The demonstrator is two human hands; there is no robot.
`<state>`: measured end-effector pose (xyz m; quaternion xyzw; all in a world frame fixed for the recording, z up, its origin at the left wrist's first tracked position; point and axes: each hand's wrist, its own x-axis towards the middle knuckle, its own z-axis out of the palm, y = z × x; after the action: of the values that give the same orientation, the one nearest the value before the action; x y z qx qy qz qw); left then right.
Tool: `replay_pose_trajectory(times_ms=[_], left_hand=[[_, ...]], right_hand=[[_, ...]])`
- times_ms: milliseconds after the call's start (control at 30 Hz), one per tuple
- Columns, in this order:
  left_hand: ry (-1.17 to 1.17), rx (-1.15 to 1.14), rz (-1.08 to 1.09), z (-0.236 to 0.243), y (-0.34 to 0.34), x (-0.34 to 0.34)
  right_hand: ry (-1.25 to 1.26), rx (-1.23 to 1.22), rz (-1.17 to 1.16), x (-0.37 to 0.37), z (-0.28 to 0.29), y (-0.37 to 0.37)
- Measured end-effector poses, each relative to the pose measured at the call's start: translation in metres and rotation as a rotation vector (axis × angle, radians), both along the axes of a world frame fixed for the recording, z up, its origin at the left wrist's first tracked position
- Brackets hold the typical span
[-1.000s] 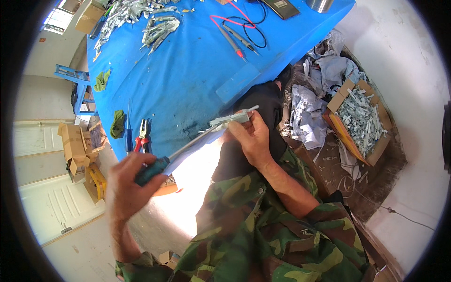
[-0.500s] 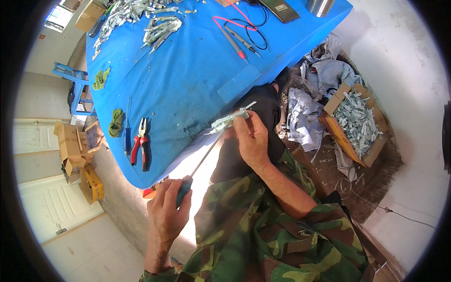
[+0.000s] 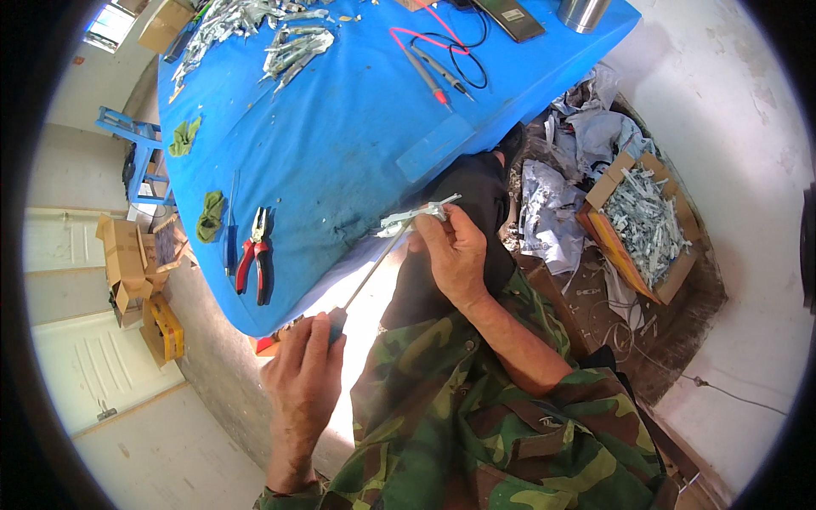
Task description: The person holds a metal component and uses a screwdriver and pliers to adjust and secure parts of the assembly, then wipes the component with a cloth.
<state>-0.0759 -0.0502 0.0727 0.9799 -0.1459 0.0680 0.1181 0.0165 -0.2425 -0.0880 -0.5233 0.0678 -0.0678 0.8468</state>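
Observation:
My left hand point(image 3: 302, 378) is closed round the dark teal handle of a long screwdriver point(image 3: 369, 276), whose shaft slants up to the piece in my right hand. My right hand point(image 3: 452, 262) grips a pale grey, narrow, jagged piece point(image 3: 399, 218) between thumb and fingers near the table's edge, over my dark trouser leg. The screwdriver's tip is at that piece, partly hidden by it and my thumb. Red-and-black pliers point(image 3: 254, 257), a thin blue-handled tool point(image 3: 230, 248) and a green cloth point(image 3: 210, 217) lie on the blue-covered table point(image 3: 331, 136) to the left.
Test leads point(image 3: 432, 78), grey scrap pieces point(image 3: 293, 55), a dark rectangular device point(image 3: 507, 17) and a steel cylinder point(image 3: 582, 12) are on the table. A box of scrap point(image 3: 642, 221) and crumpled sacks point(image 3: 546, 212) lie at right. A blue chair point(image 3: 127, 129) and cartons point(image 3: 121, 259) stand at left.
My left hand has swung right and down with the screwdriver, turning its shaft steeper, and has risen slightly in the last half second. My right hand still holds the piece.

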Motion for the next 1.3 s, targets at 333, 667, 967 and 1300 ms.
replay_pose_trajectory(times_ms=[333,667,967,1300], left_hand=[[0.186,-0.059,-0.107,0.066,0.037,0.073],[0.595,-0.27,0.045,0.062,0.075,0.15],[0.547,-0.232,0.084,0.05,0.087,0.136],[0.205,-0.087,-0.069,0.045,0.042,0.061]], right_hand=[[-0.098,-0.196,0.137,-0.002,0.005,-0.012],[-0.058,-0.118,0.321,-0.005,0.005,-0.024],[0.083,-0.044,0.365,-0.002,0.017,-0.033],[0.069,-0.06,0.199,-0.003,0.017,-0.02]])
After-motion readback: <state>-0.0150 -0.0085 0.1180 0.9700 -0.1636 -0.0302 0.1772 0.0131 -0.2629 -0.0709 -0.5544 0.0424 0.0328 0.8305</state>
